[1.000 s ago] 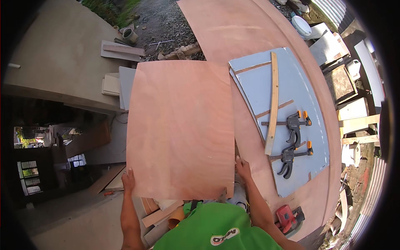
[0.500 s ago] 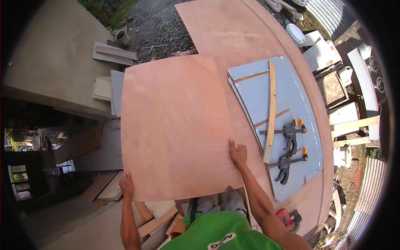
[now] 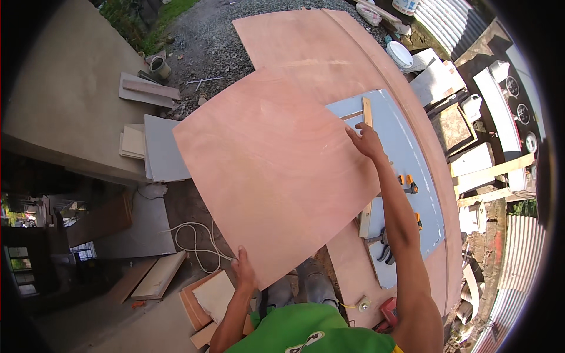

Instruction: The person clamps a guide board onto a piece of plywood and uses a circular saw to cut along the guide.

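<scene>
A thin pinkish-brown plywood sheet (image 3: 271, 176) is held tilted in front of me, turned at an angle. My left hand (image 3: 243, 269) grips its lower left edge, thumb on the upper face. At its right edge my right hand (image 3: 366, 141) is closed on the sheet, the fingers underneath hidden. The sheet partly covers a light blue board (image 3: 409, 159), a narrow wooden strip (image 3: 367, 112) and black bar clamps with orange ends (image 3: 385, 250). These lie on a large plywood panel (image 3: 294, 53).
A red power tool (image 3: 389, 312) sits near the panel's front edge. Left of me are a white cord (image 3: 203, 235) and board offcuts (image 3: 215, 294) on the ground. Gravel (image 3: 212, 44) and a bucket (image 3: 159, 67) are farther off; scrap panels (image 3: 432, 82) line the right.
The plywood sheet has rotated clockwise and shifted right over the blue board. My right hand moved farther away along with its edge; my left hand moved right. The white cord has come into sight.
</scene>
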